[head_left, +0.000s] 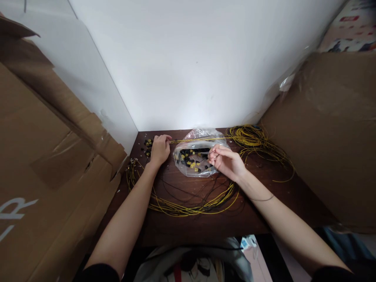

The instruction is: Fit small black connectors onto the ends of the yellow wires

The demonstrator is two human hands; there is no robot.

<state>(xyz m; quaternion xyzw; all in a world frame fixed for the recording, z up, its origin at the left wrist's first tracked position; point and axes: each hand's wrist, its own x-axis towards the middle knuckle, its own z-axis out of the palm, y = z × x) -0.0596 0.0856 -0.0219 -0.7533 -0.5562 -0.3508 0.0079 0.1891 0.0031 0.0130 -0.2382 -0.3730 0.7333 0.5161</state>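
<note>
At the back left of the dark wooden table, my left hand (160, 149) rests by a small pile of black and yellow parts (148, 144); its fingers are bent, and what lies under them is hidden. My right hand (225, 159) is closed in a pinch on a thin dark wire, above the right edge of a clear plastic bag (179, 169). Black and yellow connectors (192, 163) lie in the bag. Yellow and black wires (188, 210) curve across the table in front of both hands. More yellow wires stretch behind the bag between the left hand and the right side.
A coil of yellow wire (249, 137) lies at the back right of the table (264, 203). Large cardboard boxes stand on the left (58, 168) and right (326, 137). A white wall (188, 70) rises behind. Small scraps dot the left side.
</note>
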